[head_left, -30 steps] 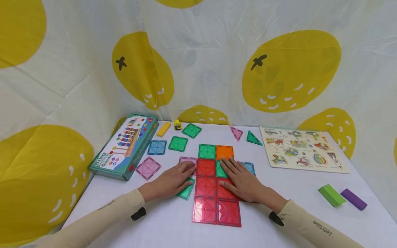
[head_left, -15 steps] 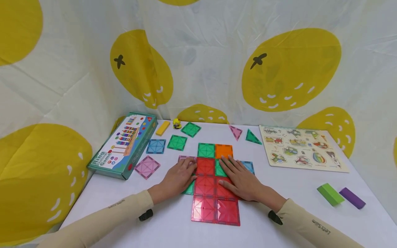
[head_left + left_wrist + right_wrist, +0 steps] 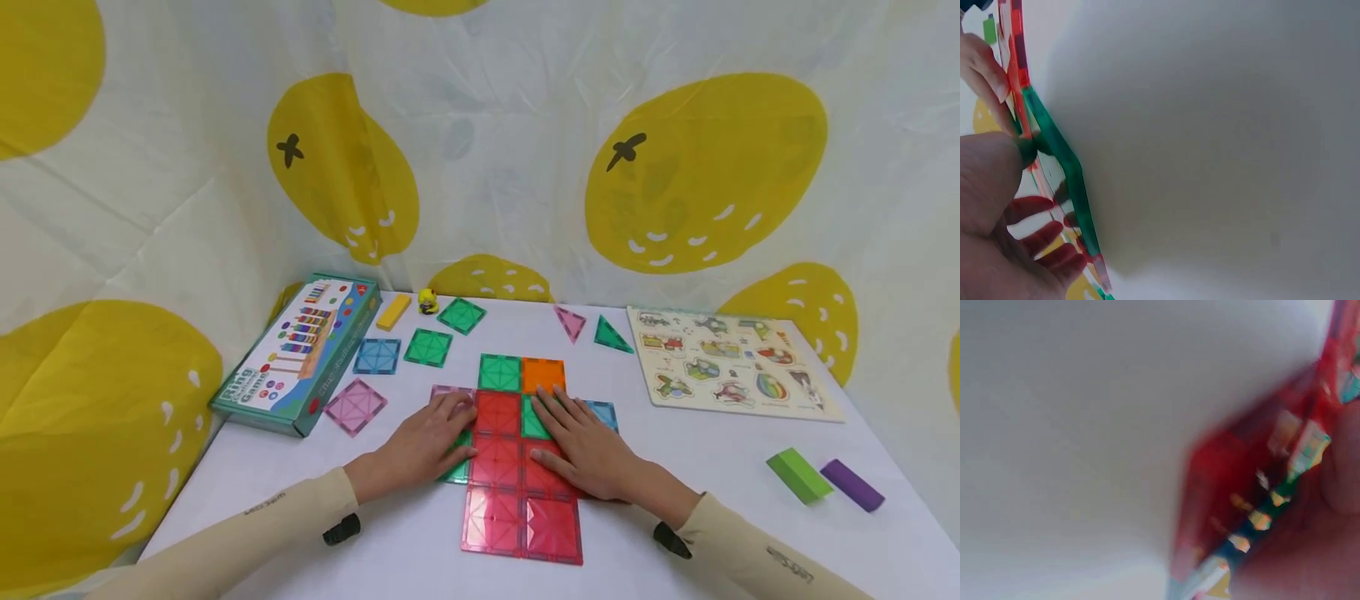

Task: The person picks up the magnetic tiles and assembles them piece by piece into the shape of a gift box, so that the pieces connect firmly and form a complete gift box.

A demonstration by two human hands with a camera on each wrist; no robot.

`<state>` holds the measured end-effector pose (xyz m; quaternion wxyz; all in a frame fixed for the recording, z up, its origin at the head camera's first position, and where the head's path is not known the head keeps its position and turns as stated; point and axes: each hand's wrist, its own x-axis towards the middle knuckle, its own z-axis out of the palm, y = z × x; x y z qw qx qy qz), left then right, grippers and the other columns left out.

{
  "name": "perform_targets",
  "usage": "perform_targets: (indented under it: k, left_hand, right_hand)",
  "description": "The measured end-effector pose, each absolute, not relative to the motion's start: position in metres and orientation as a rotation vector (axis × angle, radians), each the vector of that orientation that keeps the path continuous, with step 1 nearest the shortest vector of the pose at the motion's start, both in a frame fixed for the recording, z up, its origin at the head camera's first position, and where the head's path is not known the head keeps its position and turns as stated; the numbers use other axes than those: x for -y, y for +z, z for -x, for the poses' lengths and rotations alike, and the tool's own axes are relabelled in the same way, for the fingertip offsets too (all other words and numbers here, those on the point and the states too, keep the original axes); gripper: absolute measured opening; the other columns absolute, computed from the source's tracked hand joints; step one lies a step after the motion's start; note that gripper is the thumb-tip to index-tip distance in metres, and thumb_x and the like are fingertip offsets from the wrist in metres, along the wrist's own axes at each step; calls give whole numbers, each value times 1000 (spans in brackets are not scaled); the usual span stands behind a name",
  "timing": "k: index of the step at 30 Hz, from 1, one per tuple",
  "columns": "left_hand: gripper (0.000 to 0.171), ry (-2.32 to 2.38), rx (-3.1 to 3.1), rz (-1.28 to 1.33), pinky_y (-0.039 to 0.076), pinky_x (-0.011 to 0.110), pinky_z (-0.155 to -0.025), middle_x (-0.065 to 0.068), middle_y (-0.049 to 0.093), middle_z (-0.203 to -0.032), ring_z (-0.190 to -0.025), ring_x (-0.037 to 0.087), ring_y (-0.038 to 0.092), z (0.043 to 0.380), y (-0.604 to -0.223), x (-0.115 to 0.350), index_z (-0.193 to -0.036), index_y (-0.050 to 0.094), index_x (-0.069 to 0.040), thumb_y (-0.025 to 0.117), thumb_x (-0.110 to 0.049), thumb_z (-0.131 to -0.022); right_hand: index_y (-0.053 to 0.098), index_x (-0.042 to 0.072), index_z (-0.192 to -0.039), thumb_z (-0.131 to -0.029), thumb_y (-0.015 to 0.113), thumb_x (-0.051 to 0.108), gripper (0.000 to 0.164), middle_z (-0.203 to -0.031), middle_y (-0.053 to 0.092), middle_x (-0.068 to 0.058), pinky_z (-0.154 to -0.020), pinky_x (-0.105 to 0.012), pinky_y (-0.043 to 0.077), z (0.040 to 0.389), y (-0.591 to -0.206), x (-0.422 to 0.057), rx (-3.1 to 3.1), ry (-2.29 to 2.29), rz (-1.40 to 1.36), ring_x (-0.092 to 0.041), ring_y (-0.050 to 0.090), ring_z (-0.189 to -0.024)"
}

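Note:
Square magnetic tiles lie joined flat at the middle of the table: several red tiles [image 3: 491,521], a green tile [image 3: 500,372] and an orange tile [image 3: 543,377] at the far end. My left hand [image 3: 420,442] rests on a pink tile [image 3: 448,389] and a green tile [image 3: 457,472] along the left side; its thumb touches the green one in the left wrist view. With fingers spread, my right hand [image 3: 592,446] lies over a green tile [image 3: 532,423] and a red tile [image 3: 534,479]. A blue tile [image 3: 604,413] is partly covered by it. The right wrist view is blurred.
At the left stands a ring game box [image 3: 300,358]. Loose blue [image 3: 377,356], pink and green tiles lie near it, with a yellow block [image 3: 393,312] and small figure [image 3: 427,302]. Two triangles, a puzzle board [image 3: 735,367], a green block [image 3: 799,475] and a purple block [image 3: 852,485] are rightward.
The green tile under my left hand has turned and slid right, from standing askew to lying along the red tile's edge. My right hand has stayed on the tiles.

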<state>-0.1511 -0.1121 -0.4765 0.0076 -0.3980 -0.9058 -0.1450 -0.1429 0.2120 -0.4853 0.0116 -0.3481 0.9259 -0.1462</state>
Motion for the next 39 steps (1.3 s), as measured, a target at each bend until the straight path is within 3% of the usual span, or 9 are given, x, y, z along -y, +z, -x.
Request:
perform_targets:
  k: [7,15,20,26,39]
  left_hand:
    - [70,-486,2885,1358,33,46,-121,17,34,-166,-153,31,30,155,-474,118,-160,44,-4,64,-43,-106]
    - [72,-348,2880,1399,36,42,-119,13,36,-165,-152,29,31,159,-474,113,-161,43,-6,61,-48,-106]
    - [73,-291,2905,1388,34,41,-120,12,36,-165,-152,28,32,159,-472,109,-162,43,-7,60,-52,-106]
    - [73,-251,2909,1378,35,41,-120,12,37,-164,-151,29,33,159,-469,109,-161,45,-8,60,-52,-105]
    - [73,-233,2913,1373,35,41,-120,12,39,-163,-149,28,35,160,-468,111,-161,44,-8,61,-52,-105]
  right_hand:
    - [51,-1,-155,-101,74,34,68,-162,41,-22,-108,-59,47,171,-457,-204,-2849,-536,1010,-43,40,-146]
    - [55,-8,-148,-101,73,22,59,-151,53,-25,-112,-59,42,223,-454,-184,-2886,-707,967,-44,49,-139]
    - [57,-8,-145,-101,74,23,57,-144,57,-26,-111,-58,43,241,-461,-173,-2875,-683,982,-45,52,-133]
    - [62,-6,-141,-97,79,26,57,-134,57,-25,-103,-58,47,253,-466,-165,-2855,-698,954,-43,52,-122]
    - [66,-6,-137,-89,88,21,59,-127,57,-26,-90,-53,53,259,-463,-158,-2864,-810,892,-43,50,-117]
